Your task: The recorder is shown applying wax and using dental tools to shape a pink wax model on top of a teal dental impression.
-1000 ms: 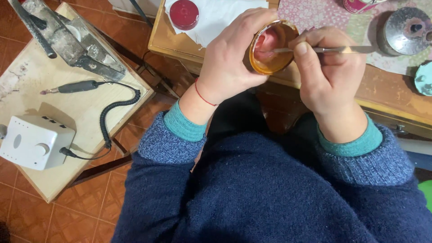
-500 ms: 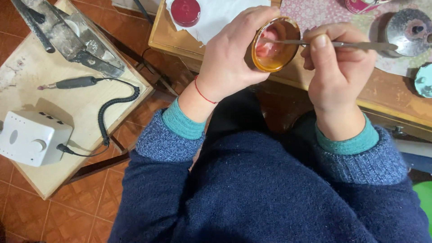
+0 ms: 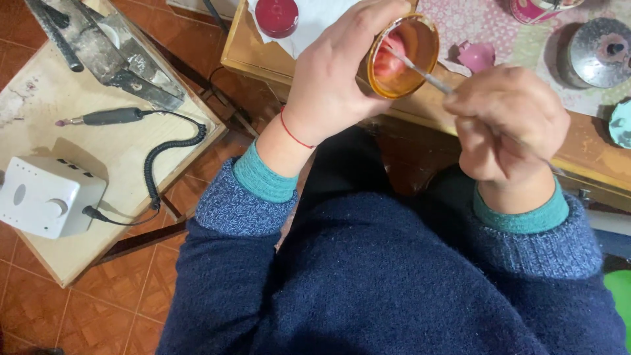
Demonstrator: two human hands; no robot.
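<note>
My left hand (image 3: pixel 332 79) grips a small round amber-rimmed cup (image 3: pixel 402 58) with a pinkish-red inside, its mouth tilted toward me, just in front of the wooden table's edge (image 3: pixel 591 164). My right hand (image 3: pixel 506 125) is closed around a thin metal tool (image 3: pixel 420 71) whose tip reaches into the cup. Both arms wear dark blue knit sleeves with teal cuffs. A thin red string circles the left wrist.
A low wooden board (image 3: pixel 112 158) at the left carries a white control box (image 3: pixel 46 196), a coiled cable, a pen-like rotary handpiece (image 3: pixel 105 118) and a metal tool. On the table lie a red round lid (image 3: pixel 276 16), a pink piece (image 3: pixel 476 56) and a metal dish (image 3: pixel 601 52).
My right hand has dropped lower and rolled over, so the tool now enters the cup at a slant from below right. The cup has tilted more toward me.
</note>
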